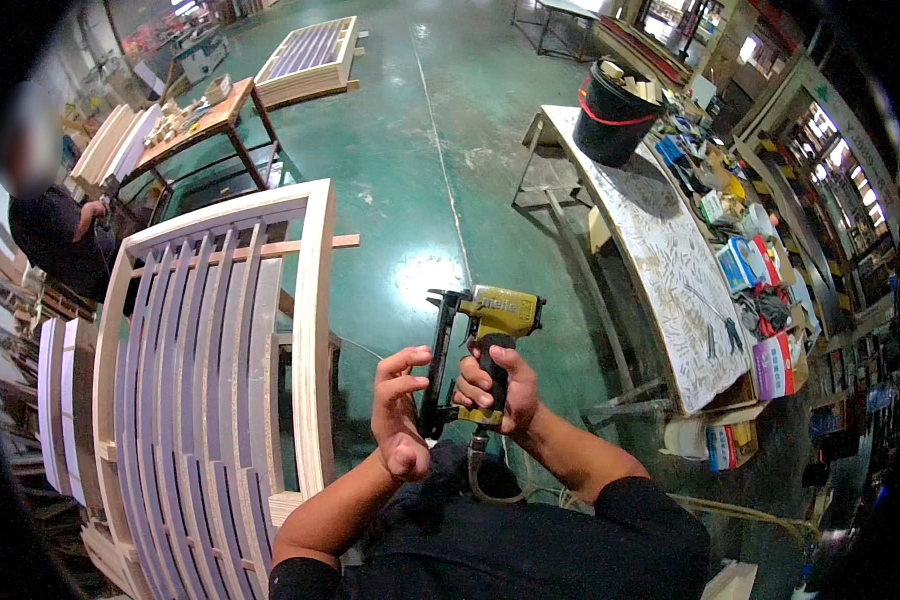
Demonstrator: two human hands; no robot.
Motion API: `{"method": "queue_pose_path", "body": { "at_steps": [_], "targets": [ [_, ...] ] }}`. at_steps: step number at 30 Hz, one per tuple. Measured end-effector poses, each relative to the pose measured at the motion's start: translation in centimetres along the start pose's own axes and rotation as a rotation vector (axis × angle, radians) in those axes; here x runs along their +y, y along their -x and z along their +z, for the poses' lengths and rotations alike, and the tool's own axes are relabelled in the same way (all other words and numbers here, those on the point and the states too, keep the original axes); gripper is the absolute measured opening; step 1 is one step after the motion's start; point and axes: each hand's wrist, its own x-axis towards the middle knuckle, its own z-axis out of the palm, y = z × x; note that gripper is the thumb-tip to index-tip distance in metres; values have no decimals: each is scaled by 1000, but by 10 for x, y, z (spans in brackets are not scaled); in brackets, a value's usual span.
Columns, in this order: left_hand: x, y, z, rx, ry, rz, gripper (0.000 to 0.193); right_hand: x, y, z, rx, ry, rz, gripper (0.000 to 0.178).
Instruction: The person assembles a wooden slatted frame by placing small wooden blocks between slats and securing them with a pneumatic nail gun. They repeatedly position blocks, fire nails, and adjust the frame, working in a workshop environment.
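In front of my body, my right hand is wrapped round the black grip of a yellow-and-black pneumatic stapler. Its long black magazine stands nearly upright on the left side of the tool, and an air hose loops down from the bottom of the grip. Close beside the magazine is my left hand, fingers apart and slightly curled. Whether its fingertips touch the magazine I cannot tell. To the left lies a large wooden frame with several long grey slats inside it.
On the right stands a long worktable with a black bucket, pliers, boxes and loose tools. Another person works at the far left, near a wooden bench. More slatted frames lie stacked on the green floor beyond.
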Motion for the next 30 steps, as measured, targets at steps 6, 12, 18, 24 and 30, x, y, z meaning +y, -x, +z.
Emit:
{"method": "queue_pose_path", "body": {
  "at_steps": [6,12,18,24,30],
  "targets": [
    [0,-5,4,-16,18,-11,77,-6,5,6,-29,18,-28,21],
    [0,-15,7,-28,43,-34,82,-11,4,11,-22,63,-41,21],
    [-4,-16,5,9,77,-18,83,-9,-2,15,27,63,-39,20],
    [-15,-15,3,33,96,5,84,-28,-9,34,65,141,-63,36],
    [-7,-16,-6,125,61,-40,76,-48,-27,22,-10,78,-93,30]
  ]
}}
